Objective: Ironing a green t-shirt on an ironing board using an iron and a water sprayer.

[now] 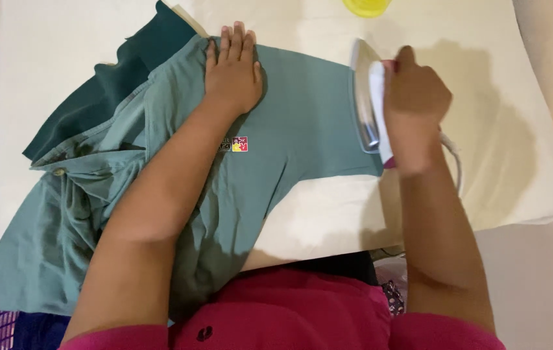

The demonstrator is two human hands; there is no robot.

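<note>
The green shirt [276,142] lies spread across the cream-covered worktop [497,149], its dark collar [120,91] pushed up to the left. The left hand [232,68] rests flat and open on the cloth, fingers straight, pinning it down. The right hand [416,107] is closed around the handle of the iron [368,97], whose plate sits at the shirt's right edge. The stretch between the hands looks smooth; the bunched part near the collar and the left side looks unpressed.
</note>
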